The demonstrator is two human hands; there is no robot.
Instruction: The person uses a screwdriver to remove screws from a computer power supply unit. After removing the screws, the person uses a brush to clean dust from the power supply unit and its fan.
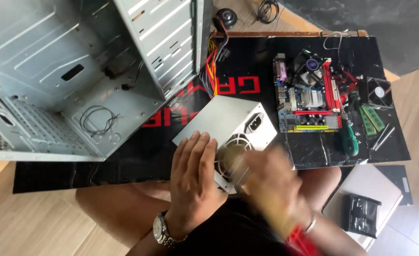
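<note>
A silver power supply box [223, 118] with a round fan grille and a bundle of coloured wires [214, 61] lies on the black mat, tilted toward me. My left hand [193, 175], with a wristwatch, rests flat on its near left corner. My right hand [271, 187] is blurred with motion just in front of the fan grille; it seems to grip a brush with a pale handle and a red end [297, 237], though the blur hides the details.
An open grey computer case [76, 71] lies on its side at the left. A motherboard [309, 92] sits on the mat [314, 151] at the right, with memory sticks [372, 119], a green-handled screwdriver [349, 137] and a black bag [363, 215] nearby.
</note>
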